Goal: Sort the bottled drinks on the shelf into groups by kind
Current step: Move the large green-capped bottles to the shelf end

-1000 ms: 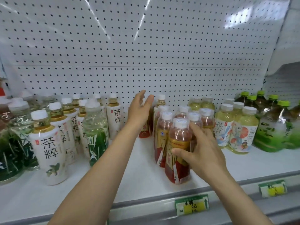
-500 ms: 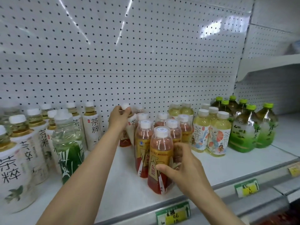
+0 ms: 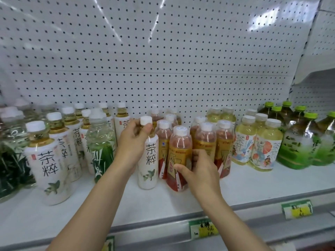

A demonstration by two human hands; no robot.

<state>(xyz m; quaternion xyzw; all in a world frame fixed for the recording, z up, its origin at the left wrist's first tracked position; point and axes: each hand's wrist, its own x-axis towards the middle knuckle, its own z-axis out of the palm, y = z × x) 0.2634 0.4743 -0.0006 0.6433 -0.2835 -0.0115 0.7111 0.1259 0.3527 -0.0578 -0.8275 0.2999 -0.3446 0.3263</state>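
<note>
My left hand [image 3: 133,142] grips the neck of a white-labelled tea bottle [image 3: 148,163], holding it just left of the red-and-gold bottles. My right hand [image 3: 199,171] is wrapped around the front red-and-gold bottle [image 3: 178,153], which stands on the white shelf [image 3: 163,201]. Several more red-and-gold bottles [image 3: 205,140] stand behind and beside it. A group of matching white-labelled tea bottles [image 3: 47,160] stands at the left. One clear bottle with a green bamboo label [image 3: 100,142] stands among them.
Pale yellow tea bottles with flower labels [image 3: 261,145] stand right of the red group, then dark green-capped bottles [image 3: 299,140] at the far right. Dark green bamboo-label bottles [image 3: 10,160] fill the far left. Price tags [image 3: 204,229] hang on the shelf's front rail. A pegboard [image 3: 163,51] backs the shelf.
My left hand has pulled the white-labelled bottle forward from the back of the red group to the front. My right hand has stayed on the front red-and-gold bottle.
</note>
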